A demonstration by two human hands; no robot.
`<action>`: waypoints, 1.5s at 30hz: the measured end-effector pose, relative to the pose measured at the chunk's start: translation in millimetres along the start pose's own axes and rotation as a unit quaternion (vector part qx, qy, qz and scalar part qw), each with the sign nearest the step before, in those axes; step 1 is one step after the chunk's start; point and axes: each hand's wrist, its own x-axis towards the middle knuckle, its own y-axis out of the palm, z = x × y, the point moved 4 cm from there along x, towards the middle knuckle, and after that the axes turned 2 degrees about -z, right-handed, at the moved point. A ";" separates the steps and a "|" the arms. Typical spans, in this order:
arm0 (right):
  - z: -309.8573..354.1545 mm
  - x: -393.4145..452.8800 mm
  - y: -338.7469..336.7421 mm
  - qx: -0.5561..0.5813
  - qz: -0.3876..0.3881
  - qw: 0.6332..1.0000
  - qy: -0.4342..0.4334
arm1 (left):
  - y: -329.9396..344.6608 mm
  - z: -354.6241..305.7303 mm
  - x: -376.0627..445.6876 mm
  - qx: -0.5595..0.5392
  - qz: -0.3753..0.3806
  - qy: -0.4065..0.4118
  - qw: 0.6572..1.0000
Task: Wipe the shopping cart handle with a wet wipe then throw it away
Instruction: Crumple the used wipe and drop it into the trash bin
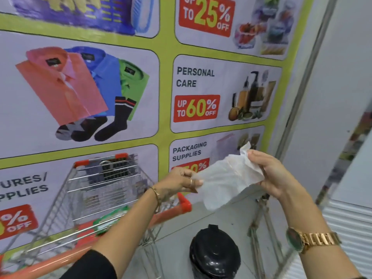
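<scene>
You hold the wet wipe [225, 184] stretched between your left hand [181, 186] and right hand [269, 174] (both pinching its edges), above the cart handle [173, 212] and black bin [214, 252].

Single head view, looking forward and down, close over hands, cart handle [167, 215] and wall poster [120, 87].

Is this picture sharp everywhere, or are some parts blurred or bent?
Head view: the wet wipe and both hands are fairly sharp; the shopping cart and right edge smear with motion blur; the poster lines bow from the wide lens; glare spots sit on the black bin lid.
</scene>
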 end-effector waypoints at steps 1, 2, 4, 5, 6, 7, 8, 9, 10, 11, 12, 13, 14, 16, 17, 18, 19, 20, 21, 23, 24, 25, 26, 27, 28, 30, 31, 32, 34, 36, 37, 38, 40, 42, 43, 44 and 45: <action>0.8 5.2 -26.9 -0.002 -0.020 1.000 -0.002 | 13.6 -4.8 18.7 0.005 -0.005 0.004 1.000; -2.3 9.3 -43.4 -0.004 -0.038 0.999 -0.002 | 18.1 -9.7 29.1 0.010 -0.013 0.010 1.000; -8.9 16.6 -84.9 -0.001 -0.073 0.997 -0.007 | 36.9 -16.9 57.0 0.024 -0.024 0.015 0.999; -13.8 20.2 -102.2 -0.008 -0.090 0.996 -0.008 | 44.0 -19.0 68.7 0.029 -0.031 0.017 0.999; -18.7 22.5 -122.7 -0.015 -0.106 0.994 -0.004 | 56.8 -20.5 81.7 0.034 -0.036 0.015 0.999; -25.4 25.3 -137.7 -0.023 -0.119 0.993 0.003 | 64.6 -20.0 91.2 0.041 -0.045 0.010 0.998; -32.7 27.9 -149.3 -0.026 -0.125 0.992 0.011 | 70.0 -19.8 98.3 0.044 -0.055 0.007 0.997; -40.7 29.1 -162.5 -0.026 -0.130 0.991 0.022 | 78.1 -16.5 106.3 0.053 -0.062 -0.003 0.997; -47.7 31.4 -171.4 -0.028 -0.136 0.990 0.032 | 83.2 -16.3 110.7 0.062 -0.067 -0.011 0.996; -54.6 32.5 -181.9 -0.030 -0.142 0.988 0.044 | 90.1 -13.4 116.5 0.069 -0.067 -0.023 0.995; -60.6 34.1 -189.4 -0.035 -0.148 0.987 0.054 | 94.7 -11.4 122.1 0.073 -0.067 -0.032 0.995; -65.8 36.0 -195.2 -0.037 -0.152 0.986 0.062 | 97.8 -8.6 127.8 0.077 -0.068 -0.035 0.994; -72.5 36.8 -205.5 -0.035 -0.158 0.984 0.071 | 104.3 -2.6 136.7 0.082 -0.067 -0.046 0.993; -84.8 36.9 -217.0 -0.027 -0.168 0.981 0.088 | 110.8 11.4 148.7 0.098 -0.068 -0.071 0.990; -90.9 35.5 -222.4 -0.023 -0.175 0.979 0.098 | 115.0 18.0 152.5 0.104 -0.066 -0.083 0.989; -95.9 34.1 -228.8 -0.020 -0.182 0.977 0.107 | 119.6 24.7 158.0 0.104 -0.062 -0.089 0.989; -97.4 33.4 -237.2 -0.017 -0.190 0.975 0.113 | 126.0 30.1 166.2 0.099 -0.055 -0.097 0.989; -98.9 32.8 -243.4 -0.019 -0.195 0.973 0.120 | 130.1 36.2 171.4 0.089 -0.051 -0.103 0.989; -97.8 33.6 -251.0 -0.023 -0.201 0.971 0.125 | 136.3 39.5 176.8 0.078 -0.044 -0.107 0.990; -96.3 36.4 -262.7 -0.039 -0.206 0.968 0.136 | 144.2 49.0 186.9 0.055 -0.034 -0.119 0.991; -96.6 39.2 -268.2 -0.047 -0.209 0.967 0.142 | 147.5 54.0 193.2 0.057 -0.026 -0.127 0.990; -97.6 41.7 -271.9 -0.052 -0.211 0.965 0.147 | 149.3 59.2 199.4 0.065 -0.020 -0.133 0.989; -100.6 47.1 -277.9 -0.054 -0.215 0.963 0.151 | 150.6 62.8 208.9 0.070 -0.015 -0.139 0.988; -103.9 51.2 -281.5 -0.055 -0.219 0.962 0.156 | 149.9 67.1 217.6 0.071 -0.016 -0.143 0.987; -108.0 57.3 -285.5 -0.061 -0.222 0.959 0.163 | 148.7 70.3 226.5 0.073 -0.019 -0.145 0.987; -119.1 72.3 -291.1 -0.067 -0.221 0.956 0.180 | 144.5 80.2 245.3 0.069 -0.032 -0.147 0.986; -127.1 84.4 -292.8 -0.068 -0.218 0.955 0.192 | 140.8 87.9 257.4 0.059 -0.039 -0.152 0.986; -134.5 94.5 -294.1 -0.070 -0.216 0.953 0.202 | 137.7 95.2 265.6 0.050 -0.047 -0.161 0.985; -149.8 115.5 -294.0 -0.073 -0.215 0.948 0.222 | 129.7 116.7 281.7 0.031 -0.064 -0.189 0.979; -170.9 137.3 -293.1 -0.079 -0.209 0.942 0.251 | 119.7 146.4 297.4 -0.002 -0.080 -0.223 0.972; -182.8 146.5 -293.2 -0.090 -0.206 0.937 0.269 | 115.9 161.4 302.9 -0.017 -0.086 -0.240 0.967; -197.4 155.4 -295.7 -0.101 -0.206 0.931 0.284 | 113.1 176.5 307.1 -0.028 -0.090 -0.260 0.961; -231.7 178.0 -300.0 -0.118 -0.214 0.915 0.321 | 108.7 212.2 316.5 -0.066 -0.104 -0.311 0.942; -266.4 193.9 -302.2 -0.124 -0.234 0.892 0.365 | 105.9 246.0 319.9 -0.087 -0.118 -0.370 0.917; -281.5 200.4 -301.5 -0.122 -0.247 0.880 0.386 | 105.7 260.7 321.6 -0.087 -0.122 -0.398 0.905; -306.8 208.3 -301.8 -0.116 -0.252 0.870 0.408 | 104.6 282.1 324.8 -0.079 -0.127 -0.430 0.890; -323.2 210.7 -300.6 -0.116 -0.254 0.861 0.425 | 104.5 297.6 325.4 -0.060 -0.127 -0.460 0.877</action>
